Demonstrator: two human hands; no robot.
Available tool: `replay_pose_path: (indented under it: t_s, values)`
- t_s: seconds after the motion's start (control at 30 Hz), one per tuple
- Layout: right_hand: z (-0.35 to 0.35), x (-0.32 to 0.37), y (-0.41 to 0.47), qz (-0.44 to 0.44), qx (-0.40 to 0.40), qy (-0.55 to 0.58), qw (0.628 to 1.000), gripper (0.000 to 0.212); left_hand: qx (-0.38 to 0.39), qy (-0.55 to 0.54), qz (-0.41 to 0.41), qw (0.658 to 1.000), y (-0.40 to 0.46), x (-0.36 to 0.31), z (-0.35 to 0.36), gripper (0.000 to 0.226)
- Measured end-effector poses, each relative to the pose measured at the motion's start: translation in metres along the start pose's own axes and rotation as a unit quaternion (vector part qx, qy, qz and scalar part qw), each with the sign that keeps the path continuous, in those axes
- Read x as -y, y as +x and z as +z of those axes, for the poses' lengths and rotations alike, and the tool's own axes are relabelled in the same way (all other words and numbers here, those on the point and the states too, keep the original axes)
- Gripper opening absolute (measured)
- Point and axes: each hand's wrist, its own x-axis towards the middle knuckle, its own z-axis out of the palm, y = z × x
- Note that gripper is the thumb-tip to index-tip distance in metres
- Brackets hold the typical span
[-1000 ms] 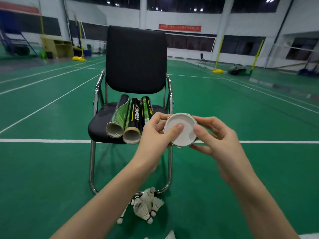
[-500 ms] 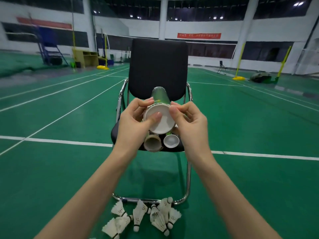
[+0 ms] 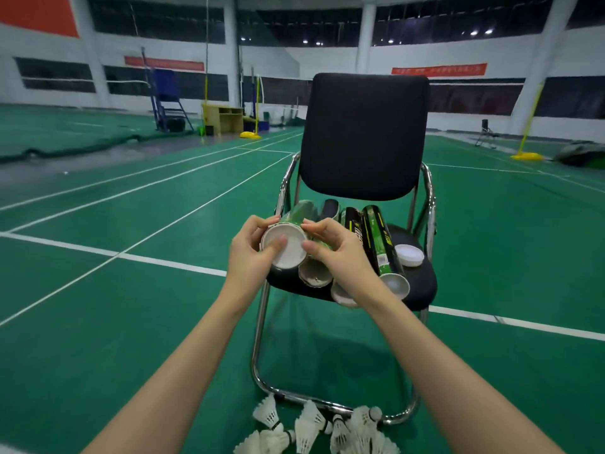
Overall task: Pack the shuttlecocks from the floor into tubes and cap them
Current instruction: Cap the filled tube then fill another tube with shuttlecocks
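A green shuttlecock tube (image 3: pixel 299 213) is held up in front of the chair, its near end closed by a white cap (image 3: pixel 288 250). My left hand (image 3: pixel 252 253) grips the capped end from the left, thumb on the cap face. My right hand (image 3: pixel 337 253) grips it from the right, thumb at the cap's rim. More tubes (image 3: pixel 379 244) lie on the chair seat, some with open ends. A loose white cap (image 3: pixel 409 255) lies on the seat at the right. Several white shuttlecocks (image 3: pixel 311 427) lie on the floor by the chair's front rail.
The black chair (image 3: pixel 363 136) with chrome legs stands straight ahead on the green court floor (image 3: pixel 98 322). White court lines cross the floor. Net posts with yellow bases, a wooden desk (image 3: pixel 224 117) and a blue umpire stand (image 3: pixel 167 99) are far behind.
The capped tube and both hands have come down slightly toward the chair seat, and my view has shifted left. Both hands keep their hold on the capped end.
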Motion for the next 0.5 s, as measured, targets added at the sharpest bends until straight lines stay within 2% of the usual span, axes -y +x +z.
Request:
replay_pose_path:
  t_s: [0.1, 0.2, 0.37, 0.43, 0.5]
  values:
    - [-0.002, -0.015, 0.01, 0.014, 0.021, -0.048, 0.999, 0.019, -0.007, 0.007, -0.01, 1.0, 0.003, 0.024, -0.001, 0.022]
    - [-0.019, -0.026, 0.015, 0.005, 0.044, -0.162, 0.986, 0.02, 0.012, 0.018, -0.006, 1.0, 0.009, 0.04, -0.001, 0.023]
    - [-0.062, -0.048, 0.004, 0.005, -0.031, -0.365, 0.931, 0.023, 0.04, 0.079, 0.003, 0.996, 0.02, 0.064, -0.004, 0.022]
    - [-0.073, -0.057, -0.003, 0.03, -0.032, -0.406, 0.913, 0.03, 0.04, 0.117, -0.001, 0.992, 0.02, 0.075, -0.007, 0.025]
    - [-0.079, -0.065, -0.005, 0.054, -0.019, -0.407, 0.912, 0.036, 0.031, 0.141, -0.004, 0.989, 0.019, 0.083, -0.006, 0.027]
